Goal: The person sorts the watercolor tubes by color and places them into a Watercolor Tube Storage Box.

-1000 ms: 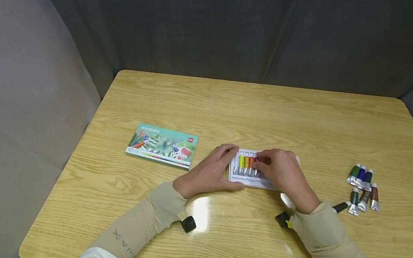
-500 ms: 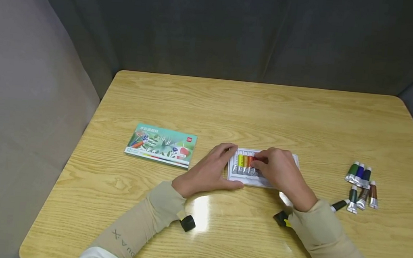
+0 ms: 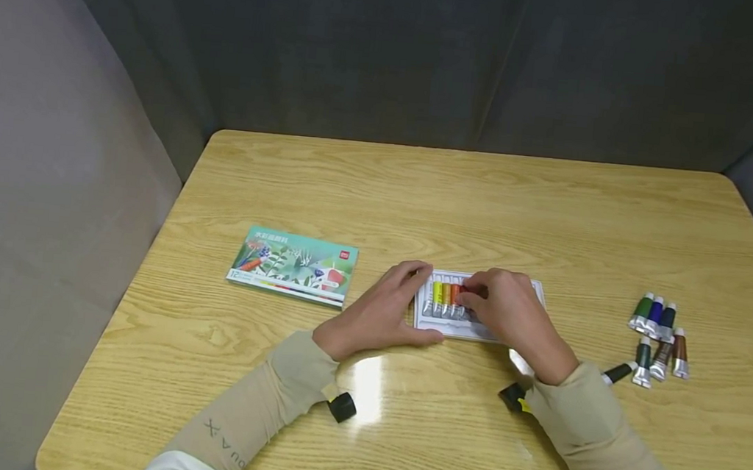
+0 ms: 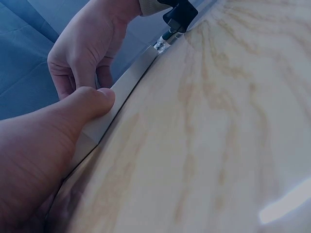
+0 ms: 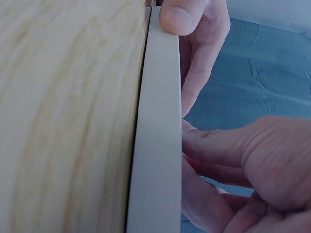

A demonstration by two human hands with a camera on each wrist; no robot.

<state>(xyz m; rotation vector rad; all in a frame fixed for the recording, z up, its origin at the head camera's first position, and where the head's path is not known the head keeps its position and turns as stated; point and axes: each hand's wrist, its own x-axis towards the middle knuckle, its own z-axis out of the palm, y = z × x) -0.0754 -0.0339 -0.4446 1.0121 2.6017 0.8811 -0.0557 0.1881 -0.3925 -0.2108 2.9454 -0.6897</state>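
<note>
A white plastic paint tray [image 3: 449, 330] lies on the table, holding a row of small paint tubes [image 3: 441, 299] in its left part, yellow through orange. My left hand [image 3: 380, 315] grips the tray's left end, fingers at the far corner and thumb along the near edge. In the left wrist view that thumb [image 4: 97, 101] presses on the tray's side wall. My right hand [image 3: 515, 312] pinches a red paint tube [image 3: 463, 291] at the row's right end. The fingers hide most of this tube, and the hand covers the tray's right part.
A green paint box [image 3: 293, 265] lies on the table to the left. Several loose tubes, including a green one [image 3: 643, 309] and a brown one [image 3: 681, 351], lie at the right. A black tube [image 3: 621, 373] is partly behind the right sleeve [image 3: 584, 414].
Both hands keep their holds on the tray and the red paint tube, with only a tiny shift of the right fingertips. The head view has shifted slightly.
</note>
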